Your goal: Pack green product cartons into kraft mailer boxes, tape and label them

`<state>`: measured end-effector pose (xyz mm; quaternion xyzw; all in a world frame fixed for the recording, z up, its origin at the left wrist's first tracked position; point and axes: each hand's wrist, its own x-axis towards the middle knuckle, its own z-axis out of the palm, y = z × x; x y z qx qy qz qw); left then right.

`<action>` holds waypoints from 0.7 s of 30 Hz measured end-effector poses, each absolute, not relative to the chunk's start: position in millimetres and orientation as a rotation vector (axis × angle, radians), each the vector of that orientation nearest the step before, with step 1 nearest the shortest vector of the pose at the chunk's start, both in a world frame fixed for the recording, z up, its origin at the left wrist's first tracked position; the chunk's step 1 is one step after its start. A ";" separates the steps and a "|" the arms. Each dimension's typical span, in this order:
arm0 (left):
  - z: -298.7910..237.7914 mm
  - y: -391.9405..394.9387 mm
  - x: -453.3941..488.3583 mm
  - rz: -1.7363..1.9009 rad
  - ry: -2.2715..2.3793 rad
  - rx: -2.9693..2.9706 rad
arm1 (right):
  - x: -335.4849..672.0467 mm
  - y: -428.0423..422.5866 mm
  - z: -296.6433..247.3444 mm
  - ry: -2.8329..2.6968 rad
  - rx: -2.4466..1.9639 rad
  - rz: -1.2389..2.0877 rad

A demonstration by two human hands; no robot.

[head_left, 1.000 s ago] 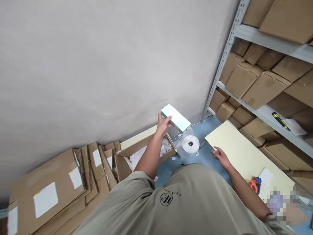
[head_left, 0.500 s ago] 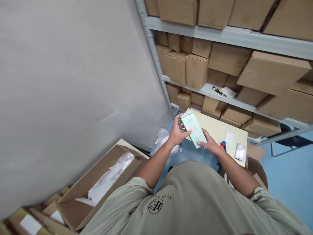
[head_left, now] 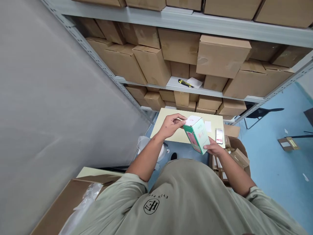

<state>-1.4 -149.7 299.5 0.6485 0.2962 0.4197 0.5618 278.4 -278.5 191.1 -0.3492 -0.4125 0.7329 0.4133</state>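
A light green and white product box (head_left: 201, 135) is held tilted in front of my chest, above the near edge of the table. Its narrow side carries a pink picture, and its white end panel faces up. My left hand (head_left: 171, 125) is closed on the top edge, thumb and fingers pinching at the white end panel. Around the lower right corner my right hand (head_left: 214, 147) is closed, with the thumb on the printed face. Whether the end panel is loose or fastened I cannot tell.
On the pale table (head_left: 166, 114) lie a white paper (head_left: 207, 126) and a phone (head_left: 219, 136). Shelves (head_left: 146, 16) of cardboard boxes rise behind, with a yellow-black cutter (head_left: 185, 83) on one. An open carton (head_left: 63, 202) with clear plastic is lower left; a carton of parcels (head_left: 239, 158) stands right.
The green box has turned, bringing its picture side and white end into view. My left hand has shifted from its face to its top edge. The view has swung right.
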 end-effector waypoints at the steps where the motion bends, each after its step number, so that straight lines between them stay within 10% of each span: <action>1: 305.7 -141.0 -3.4 0.931 0.646 1.577 | 283.1 -280.2 191.6 -1.015 -0.866 1.871; 21: 320.1 -25.5 -44.0 0.431 0.462 2.246 | 213.0 -179.7 161.9 -0.811 -1.231 1.501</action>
